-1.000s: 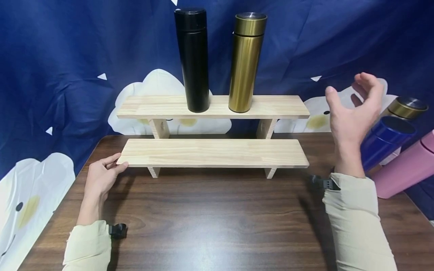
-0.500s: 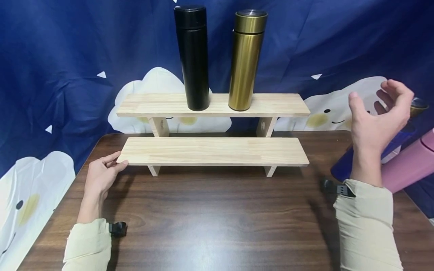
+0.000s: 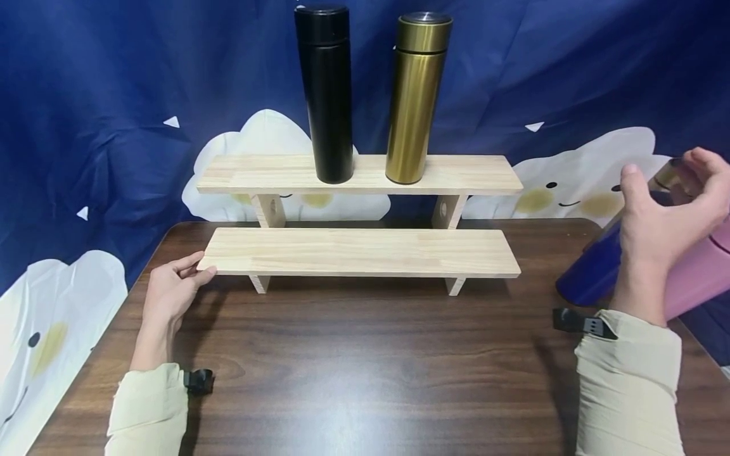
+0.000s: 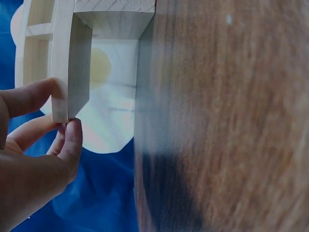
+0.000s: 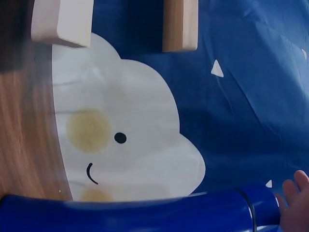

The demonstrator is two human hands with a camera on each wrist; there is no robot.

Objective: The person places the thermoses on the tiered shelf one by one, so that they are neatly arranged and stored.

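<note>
My left hand (image 3: 168, 294) pinches the left end of the lower board of a two-step wooden shelf (image 3: 359, 252); in the left wrist view the thumb lies on its top face and the fingertips curl at its end and underside. At the right my right hand (image 3: 664, 221) is raised with thumb and fingers spread in a wide curve. It overlaps a blue vacuum flask (image 3: 590, 272) in the head view. The right wrist view shows the fingers close by that flask's lid end. A pink flask (image 3: 696, 272) stands just behind the hand, partly covered.
On the upper board stand a black flask (image 3: 327, 95) and a gold flask (image 3: 417, 101), side by side. Another gold-topped flask (image 3: 664, 176) shows behind the right hand. A blue cloud-print curtain (image 3: 228, 63) hangs behind the brown table (image 3: 342, 354).
My right hand has moved right and slightly down, towards the blue and pink flasks. My left hand keeps its pinch on the shelf.
</note>
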